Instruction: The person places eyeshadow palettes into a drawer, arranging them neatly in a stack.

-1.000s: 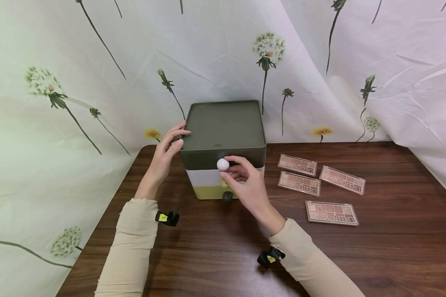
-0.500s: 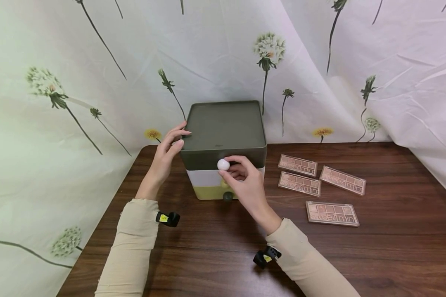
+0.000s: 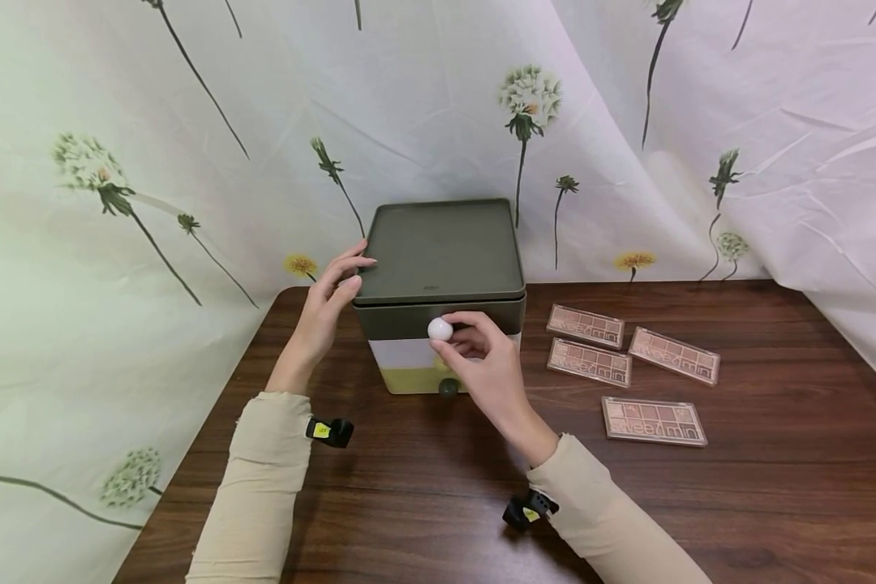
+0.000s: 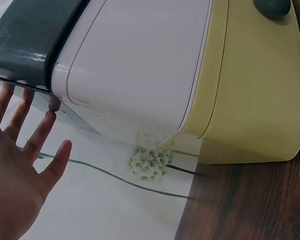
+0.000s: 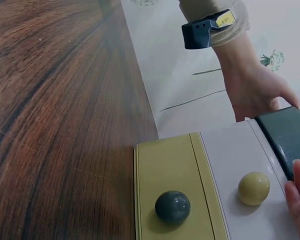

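Note:
A small drawer box (image 3: 441, 247) stands near the back of the table, with a dark green top drawer (image 3: 401, 322), a white middle drawer (image 3: 397, 352) and a yellow bottom one (image 4: 255, 90). My right hand (image 3: 492, 369) pinches the round white knob (image 3: 440, 328) of the top drawer between thumb and fingers. A thin dark gap shows between that drawer and the top panel. My left hand (image 3: 324, 304) rests against the box's upper left edge, fingers fairly straight. In the right wrist view, the yellow knob (image 5: 253, 188) and the dark green knob (image 5: 172, 207) show on the lower drawers.
To the right of the box lie several flat eyeshadow palettes (image 3: 653, 420) on the dark wooden table (image 3: 409, 487). A white curtain with dandelion prints (image 3: 438, 97) hangs directly behind the box and along both sides.
The top drawer has come slightly forward, showing a gap under the top panel. My right hand moved a little toward me with the knob. The left hand stays put.

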### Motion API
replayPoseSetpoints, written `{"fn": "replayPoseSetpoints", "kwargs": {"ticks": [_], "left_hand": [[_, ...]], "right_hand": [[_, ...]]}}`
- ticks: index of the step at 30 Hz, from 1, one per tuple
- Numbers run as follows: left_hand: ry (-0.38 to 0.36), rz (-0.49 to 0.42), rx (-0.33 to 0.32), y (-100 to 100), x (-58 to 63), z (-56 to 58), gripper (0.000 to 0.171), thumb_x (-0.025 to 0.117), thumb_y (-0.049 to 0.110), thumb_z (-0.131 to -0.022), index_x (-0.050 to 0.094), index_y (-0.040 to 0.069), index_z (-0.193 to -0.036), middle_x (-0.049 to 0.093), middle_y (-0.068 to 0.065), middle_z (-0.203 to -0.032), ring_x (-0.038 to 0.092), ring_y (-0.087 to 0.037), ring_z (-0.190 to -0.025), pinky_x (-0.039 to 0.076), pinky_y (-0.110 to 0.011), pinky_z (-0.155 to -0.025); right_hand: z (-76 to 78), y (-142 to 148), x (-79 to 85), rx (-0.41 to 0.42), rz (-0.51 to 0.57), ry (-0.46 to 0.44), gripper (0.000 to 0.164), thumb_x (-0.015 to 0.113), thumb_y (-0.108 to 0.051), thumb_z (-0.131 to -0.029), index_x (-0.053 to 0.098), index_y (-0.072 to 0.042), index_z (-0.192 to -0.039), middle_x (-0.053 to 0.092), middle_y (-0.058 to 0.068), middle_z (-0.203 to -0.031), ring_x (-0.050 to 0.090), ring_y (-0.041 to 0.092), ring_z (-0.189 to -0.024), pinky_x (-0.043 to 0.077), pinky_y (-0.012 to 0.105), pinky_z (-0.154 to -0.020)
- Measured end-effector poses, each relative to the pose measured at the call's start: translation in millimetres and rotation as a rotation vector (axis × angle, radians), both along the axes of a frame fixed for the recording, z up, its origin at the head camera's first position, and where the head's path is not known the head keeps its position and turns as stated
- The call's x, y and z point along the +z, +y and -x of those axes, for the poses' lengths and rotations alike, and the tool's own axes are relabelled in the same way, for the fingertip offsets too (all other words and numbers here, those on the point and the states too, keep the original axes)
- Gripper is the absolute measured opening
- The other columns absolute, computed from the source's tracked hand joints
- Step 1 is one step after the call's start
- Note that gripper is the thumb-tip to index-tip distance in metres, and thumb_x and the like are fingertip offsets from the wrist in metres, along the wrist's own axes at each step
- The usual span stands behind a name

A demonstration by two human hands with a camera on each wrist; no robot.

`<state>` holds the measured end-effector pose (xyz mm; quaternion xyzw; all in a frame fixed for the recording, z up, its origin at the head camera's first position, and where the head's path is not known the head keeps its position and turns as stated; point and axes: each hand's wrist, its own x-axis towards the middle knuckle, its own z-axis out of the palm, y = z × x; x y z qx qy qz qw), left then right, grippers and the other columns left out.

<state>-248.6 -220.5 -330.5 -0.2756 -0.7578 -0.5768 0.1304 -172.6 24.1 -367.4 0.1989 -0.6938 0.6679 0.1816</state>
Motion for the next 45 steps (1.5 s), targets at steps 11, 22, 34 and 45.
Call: {"fn": "replayPoseSetpoints", "kwargs": {"ticks": [11, 22, 34, 45], "left_hand": [[-0.017, -0.004, -0.007, 1.3, -0.1, 0.0, 0.039, 0.042, 0.018, -0.104, 0.055, -0.003, -0.134, 0.035, -0.001, -0.157, 0.029, -0.017, -0.144, 0.03, -0.034, -0.106], [-0.019, -0.01, -0.014, 1.1, -0.8, -0.3, 0.039, 0.041, 0.017, -0.104, 0.054, -0.003, -0.135, 0.034, -0.001, -0.158, 0.028, -0.017, -0.144, 0.029, -0.034, -0.108], [-0.016, -0.047, -0.035, 0.9, 0.9, -0.1, 0.038, 0.042, 0.014, -0.103, 0.053, -0.007, -0.133, 0.034, -0.006, -0.157, 0.027, -0.018, -0.146, 0.024, -0.036, -0.114], [0.005, -0.04, -0.04, 0.8, -0.2, 1.8, 0.038, 0.043, 0.013, -0.103, 0.053, -0.009, -0.132, 0.032, -0.014, -0.158, 0.025, -0.02, -0.147, 0.021, -0.034, -0.116]], "right_hand": [[-8.3, 3.4, -0.1, -0.013, -0.044, 0.057, 0.03, 0.078, -0.007, -0.085, 0.067, -0.006, -0.112, 0.074, 0.006, -0.089, 0.068, 0.014, -0.072, 0.055, 0.029, -0.068], [-19.7, 7.9, 1.0, 0.021, -0.099, 0.111, 0.031, 0.077, -0.007, -0.085, 0.064, -0.006, -0.114, 0.075, 0.006, -0.091, 0.07, 0.013, -0.074, 0.056, 0.029, -0.067], [-35.7, 10.8, 3.3, 0.082, -0.152, 0.139, 0.031, 0.076, -0.004, -0.086, 0.061, -0.009, -0.114, 0.075, 0.002, -0.088, 0.068, 0.01, -0.069, 0.055, 0.028, -0.066], [-49.1, 14.4, 3.8, 0.108, -0.183, 0.142, 0.032, 0.076, -0.007, -0.087, 0.06, -0.01, -0.115, 0.074, 0.0, -0.089, 0.068, 0.007, -0.07, 0.055, 0.028, -0.069]]}}
